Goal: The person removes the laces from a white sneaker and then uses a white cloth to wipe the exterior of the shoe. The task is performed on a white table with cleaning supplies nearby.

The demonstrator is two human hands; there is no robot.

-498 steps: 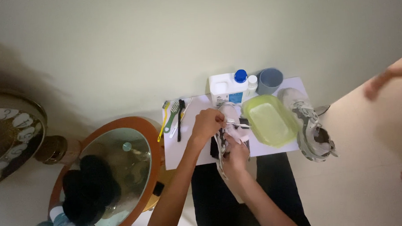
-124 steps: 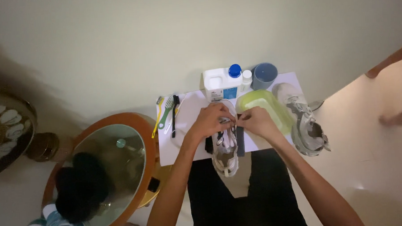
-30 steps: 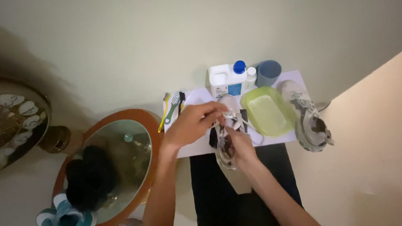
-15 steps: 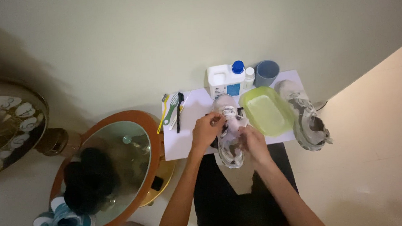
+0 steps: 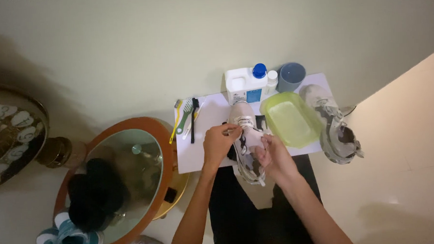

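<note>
Head view, looking straight down: left hand (image 5: 218, 142) was pinched shut on what looked like a lace end at the left side of the grey-and-white sneaker (image 5: 247, 144), near its toe; right hand (image 5: 272, 153) was closed on the shoe's right side at mid-length, steadying it. The sneaker lay toe away from the person, partly on the white mat (image 5: 194, 151) and partly over the person's dark-clothed lap. Judgement: lace work goes best with the steadying hand firm on the upper so the shoe does not twist, and the pinching hand drawing the lace in short, even pulls along the eyelet line, not sideways; which eyelet was being worked could not be resolved. Just right of the shoe, touching or nearly so, sat a green rectangular basin (image 5: 290, 122); it appeared empty, though a shallow film of clear liquid could not be ruled out. Behind the toe stood a white jug with blue cap (image 5: 246, 84), cap on, contents not visible. Beside it a small white bottle (image 5: 272, 79), capped, then a blue-grey cup (image 5: 292, 76), open; interior dark, contents not readable. Second sneaker (image 5: 336, 131) lay on the mat's right edge, beyond the basin. Brushes (image 5: 188, 119), yellow, green and black, lay on the mat's left part. Further left, a round glass-topped side table (image 5: 127, 168) with wooden rim.
</note>
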